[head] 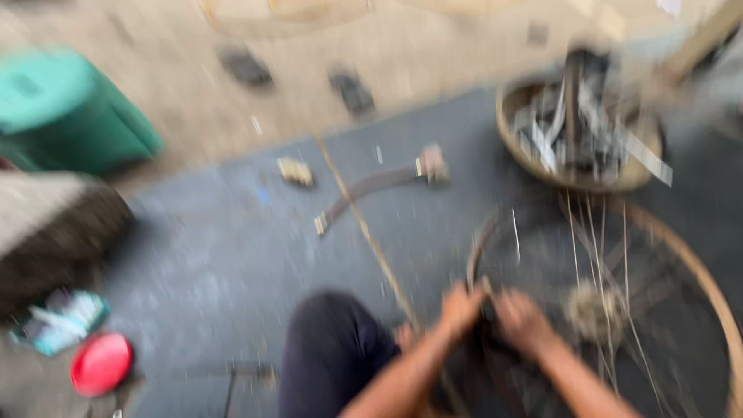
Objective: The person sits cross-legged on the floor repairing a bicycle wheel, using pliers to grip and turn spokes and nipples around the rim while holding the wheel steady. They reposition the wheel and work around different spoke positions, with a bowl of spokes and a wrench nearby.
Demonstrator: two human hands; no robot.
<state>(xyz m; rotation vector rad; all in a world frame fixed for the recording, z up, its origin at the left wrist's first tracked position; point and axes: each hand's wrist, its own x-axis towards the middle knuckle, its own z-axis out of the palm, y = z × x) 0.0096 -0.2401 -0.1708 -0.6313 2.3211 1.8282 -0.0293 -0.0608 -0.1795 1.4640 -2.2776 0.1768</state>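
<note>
**Both hands at the rim of a bicycle wheel**

Though the view is badly blurred, a bicycle wheel [619, 310] lies flat on the grey mat [232, 255], directly under and to the right of the person's hands. Its round rim looks tan and worn, thin metal spokes run to a dull hub [594, 312], and a dark tyre follows the near-left edge. The left hand [462, 307] and the right hand [520, 321] meet at that edge, fingers curled down onto the rim and tyre; whether they truly grip it, I cannot tell through the blur. A dark-clothed knee [329, 348] sits just left of the hands. A thin straight stick [364, 228] runs diagonally past them. Farther off lie a curved dark strap [371, 190] and a shallow round basket [576, 135] of metal parts. At the left stand a green plastic bin [66, 112] and a red lid [101, 364].
</note>
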